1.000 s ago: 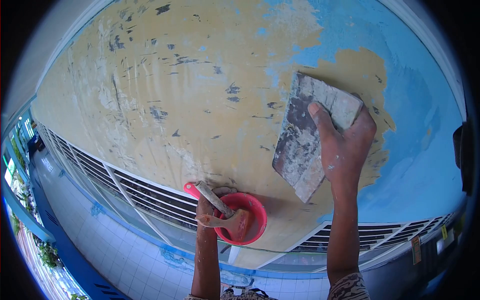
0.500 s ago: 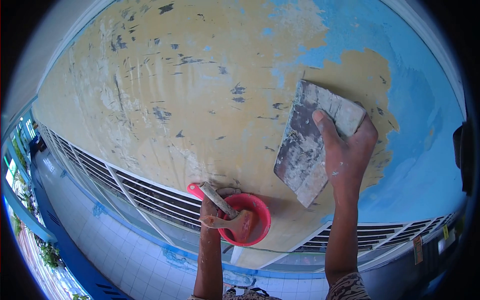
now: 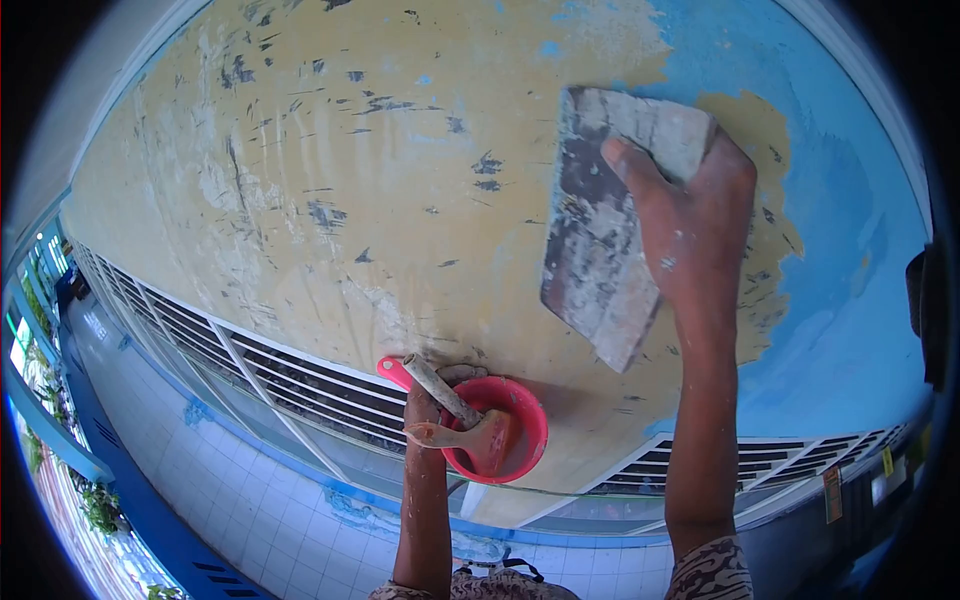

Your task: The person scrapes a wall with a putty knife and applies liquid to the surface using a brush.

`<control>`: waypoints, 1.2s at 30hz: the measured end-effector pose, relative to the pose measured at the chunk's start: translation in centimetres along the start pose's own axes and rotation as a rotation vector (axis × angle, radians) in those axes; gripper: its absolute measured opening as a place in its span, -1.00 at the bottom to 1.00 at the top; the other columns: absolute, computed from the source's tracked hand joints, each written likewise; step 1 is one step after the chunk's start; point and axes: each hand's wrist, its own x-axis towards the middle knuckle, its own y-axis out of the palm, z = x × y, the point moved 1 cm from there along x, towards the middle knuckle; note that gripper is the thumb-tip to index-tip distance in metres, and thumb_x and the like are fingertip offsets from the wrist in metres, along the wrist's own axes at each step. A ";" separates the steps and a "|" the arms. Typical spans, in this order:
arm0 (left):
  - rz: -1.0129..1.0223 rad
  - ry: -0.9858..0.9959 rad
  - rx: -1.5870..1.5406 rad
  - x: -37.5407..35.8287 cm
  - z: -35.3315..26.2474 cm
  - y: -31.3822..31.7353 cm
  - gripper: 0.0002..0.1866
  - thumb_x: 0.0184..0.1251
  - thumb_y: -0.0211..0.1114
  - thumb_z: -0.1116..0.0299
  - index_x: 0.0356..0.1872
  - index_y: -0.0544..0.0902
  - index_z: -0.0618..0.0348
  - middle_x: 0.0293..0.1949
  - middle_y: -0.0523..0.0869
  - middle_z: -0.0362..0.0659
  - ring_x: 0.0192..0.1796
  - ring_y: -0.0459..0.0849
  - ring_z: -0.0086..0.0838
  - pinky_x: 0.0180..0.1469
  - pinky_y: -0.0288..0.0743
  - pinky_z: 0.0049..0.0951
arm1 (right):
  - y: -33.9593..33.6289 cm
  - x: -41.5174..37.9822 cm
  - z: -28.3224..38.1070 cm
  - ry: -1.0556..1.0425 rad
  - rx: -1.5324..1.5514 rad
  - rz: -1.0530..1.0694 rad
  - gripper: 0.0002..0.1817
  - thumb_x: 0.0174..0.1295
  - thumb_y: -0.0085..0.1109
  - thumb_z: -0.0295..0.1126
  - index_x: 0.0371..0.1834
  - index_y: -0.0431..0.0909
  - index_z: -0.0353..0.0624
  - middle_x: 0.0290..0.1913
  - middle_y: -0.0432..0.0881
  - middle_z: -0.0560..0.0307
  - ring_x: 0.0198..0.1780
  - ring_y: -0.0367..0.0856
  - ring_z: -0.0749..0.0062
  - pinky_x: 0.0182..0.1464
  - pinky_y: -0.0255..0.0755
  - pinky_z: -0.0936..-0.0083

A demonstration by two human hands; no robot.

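My right hand (image 3: 690, 230) grips a wide, putty-crusted flat trowel (image 3: 600, 230) and presses its blade against the surface overhead, at the edge where tan putty meets blue paint. My left hand (image 3: 432, 398) is raised lower down and holds a red scoop-shaped bowl (image 3: 515, 440) by its handle. A putty knife (image 3: 462, 432) with a pale wooden handle rests in that bowl, its blade coated in tan paste.
The surface (image 3: 330, 180) is mostly covered in tan putty with dark scrape marks; bare blue paint (image 3: 840, 250) lies to the right. White louvred vents (image 3: 300, 385) run below it. A blue-and-white tiled wall (image 3: 230, 500) and greenery sit far left.
My right hand has slid the trowel upward across the surface, toward the blue area. My left hand and the red bowl have stayed almost still.
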 end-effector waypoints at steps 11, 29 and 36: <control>-0.064 -0.092 -0.261 0.2 0.6 -0.4 -0.46 0.65 -0.24 0.11 0.23 0.36 0.49 -0.04 0.68 0.21 -0.07 0.76 -0.07 -0.06 0.79 -0.20 | -1.3 -0.7 -1.8 -0.073 0.033 -0.040 -0.70 0.13 0.40 -0.54 -0.07 0.63 -0.38 -0.20 0.75 0.03 -0.23 0.67 0.43 -0.07 0.54 0.44; 0.010 -0.039 -0.316 -0.1 0.0 0.0 -0.62 0.56 -0.05 0.32 0.14 0.45 0.47 -0.06 0.71 0.16 -0.09 0.78 -0.17 -0.05 0.78 -0.30 | -4.1 1.4 -2.5 -0.083 0.092 -0.141 -0.74 0.14 0.34 -0.57 -0.08 0.67 -0.37 -0.20 0.77 0.03 -0.22 0.74 0.41 -0.09 0.56 0.48; 0.020 -0.016 -0.259 -0.1 -0.4 0.4 -0.60 0.58 -0.07 0.28 0.15 0.44 0.46 -0.07 0.71 0.17 -0.08 0.77 -0.13 -0.04 0.77 -0.26 | -3.4 3.1 -2.4 -0.202 0.139 -0.164 -0.77 0.11 0.38 -0.45 -0.19 0.71 -0.34 -0.31 0.75 0.04 -0.33 0.65 0.47 -0.22 0.51 0.42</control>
